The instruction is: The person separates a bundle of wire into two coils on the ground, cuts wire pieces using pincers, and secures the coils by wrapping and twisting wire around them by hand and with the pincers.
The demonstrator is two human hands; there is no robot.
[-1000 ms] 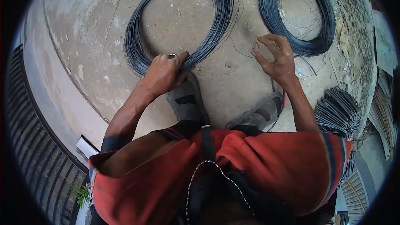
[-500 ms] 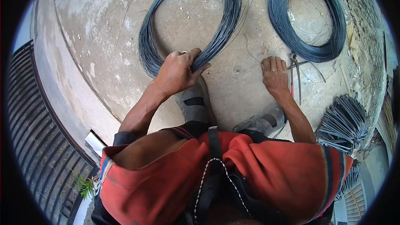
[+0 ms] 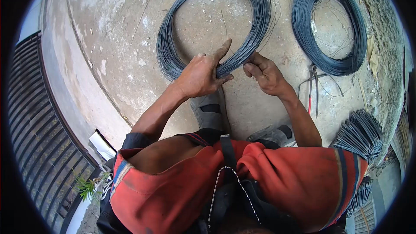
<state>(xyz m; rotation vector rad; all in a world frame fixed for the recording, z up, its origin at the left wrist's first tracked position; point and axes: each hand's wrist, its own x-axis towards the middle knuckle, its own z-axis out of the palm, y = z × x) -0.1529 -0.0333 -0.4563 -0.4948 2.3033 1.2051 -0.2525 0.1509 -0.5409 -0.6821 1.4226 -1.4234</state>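
Note:
A dark coil of thin wire (image 3: 260,21) lies on the concrete close to my feet. My left hand (image 3: 200,74) grips its near edge, thumb below and index finger stretched over the strands. At the coil's right side, my right hand (image 3: 268,77) has its fingers pinched together, apparently on a loose wire strand that is mostly hidden there. A thin wire end (image 3: 223,19) sticks up inside the ring. Red-handled pincers (image 3: 313,84) lie to the right of my right hand.
A second wire coil (image 3: 300,21) lies at the upper right. Bundled bent metal rods (image 3: 359,134) are stacked at the right by a rough wall edge. A dark metal grating (image 3: 47,134) runs along the left. My shoes (image 3: 210,110) stand just below the coil.
My right hand has moved up and left from beside the pincers to the coil's edge. My left index finger has lifted, and a wire end now shows inside the ring.

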